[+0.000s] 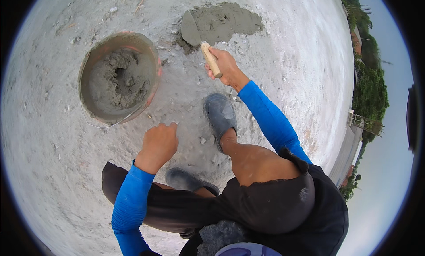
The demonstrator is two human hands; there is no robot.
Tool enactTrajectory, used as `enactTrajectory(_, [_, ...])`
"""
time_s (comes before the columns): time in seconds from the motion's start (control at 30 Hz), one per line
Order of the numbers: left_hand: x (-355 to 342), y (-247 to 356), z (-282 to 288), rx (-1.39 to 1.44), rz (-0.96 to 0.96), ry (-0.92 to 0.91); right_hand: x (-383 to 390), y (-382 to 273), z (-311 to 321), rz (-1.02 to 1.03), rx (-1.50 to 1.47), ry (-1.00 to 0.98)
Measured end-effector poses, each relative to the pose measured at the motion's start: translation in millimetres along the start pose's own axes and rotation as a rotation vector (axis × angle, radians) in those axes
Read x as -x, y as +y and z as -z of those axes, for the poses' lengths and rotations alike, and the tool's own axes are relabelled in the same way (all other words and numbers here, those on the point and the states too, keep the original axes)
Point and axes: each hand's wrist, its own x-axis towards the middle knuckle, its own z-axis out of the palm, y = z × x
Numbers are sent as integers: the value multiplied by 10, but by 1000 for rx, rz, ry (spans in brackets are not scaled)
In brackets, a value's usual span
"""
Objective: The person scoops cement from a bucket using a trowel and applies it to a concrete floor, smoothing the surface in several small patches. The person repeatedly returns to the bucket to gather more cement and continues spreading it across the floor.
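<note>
My right hand [226,66] grips the pale wooden handle of a trowel [191,28]. The rounded metal blade, coated in grey, lies against the left end of a patch of wet mortar [230,21] spread on the ground. My left hand [158,145] is closed in a fist above the ground, and I see nothing in it, though the undersides of its fingers are hidden. Beyond that fist, to the left, stands a bucket [155,85] smeared with grey over red. Lumpy wet mortar [121,79] with a dark hollow in its middle partly fills it.
A thin wire handle [104,126] hangs down the bucket's near side. My feet, in dark grey clogs [220,114], are on rough pale ground [40,123] scattered with small stones. Trees [369,87] and low roofs [347,156] show at the far right.
</note>
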Motion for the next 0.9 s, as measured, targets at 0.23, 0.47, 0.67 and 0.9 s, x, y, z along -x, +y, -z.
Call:
enactTrajectory(0.23, [-41, -5, 29, 2, 12, -24, 314, -244, 535, 101, 166, -52])
enactTrajectory(0.47, [86, -65, 109, 2, 55, -13, 77, -323, 1203, 291, 658, 441])
enactTrajectory(0.67, [257, -85, 148, 24, 114, 19, 284, -537, 1425, 202, 530, 483])
enactTrajectory(0.9, [168, -58, 146, -11, 32, 36, 289, -452, 1009, 92, 549, 306])
